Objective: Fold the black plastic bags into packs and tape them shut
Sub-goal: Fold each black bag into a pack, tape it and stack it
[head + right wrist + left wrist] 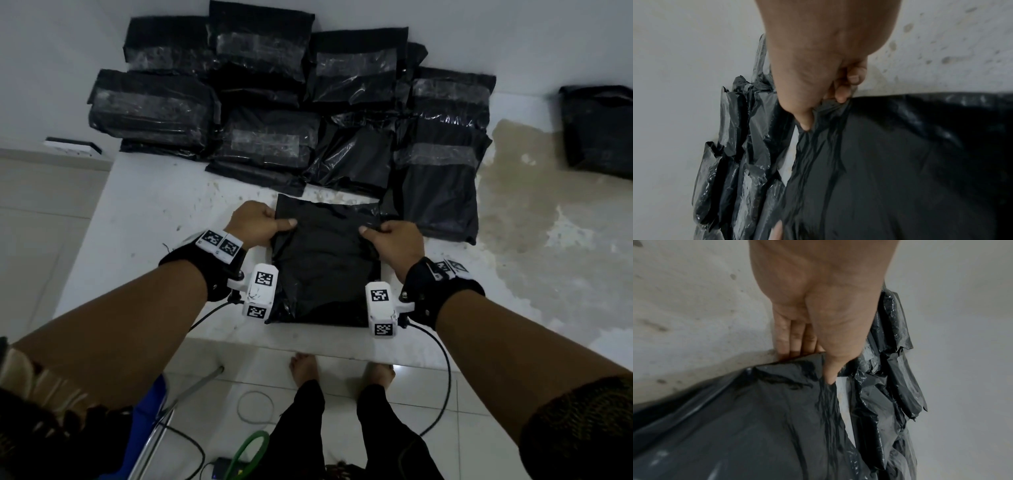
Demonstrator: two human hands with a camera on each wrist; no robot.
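Beyond the unfolded black bag (325, 270) on the tabletop (164, 212), a heap of taped packs (274, 102) lies finished; this one still needs folding and tape, I judge. The left hand (255, 224) and right hand (397, 241) each pinch a far corner of the bag in a closed grip, thumbs on top.

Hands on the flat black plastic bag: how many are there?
2. The left hand pinches the far left side of the flat black plastic bag; the right hand pinches its far right side.
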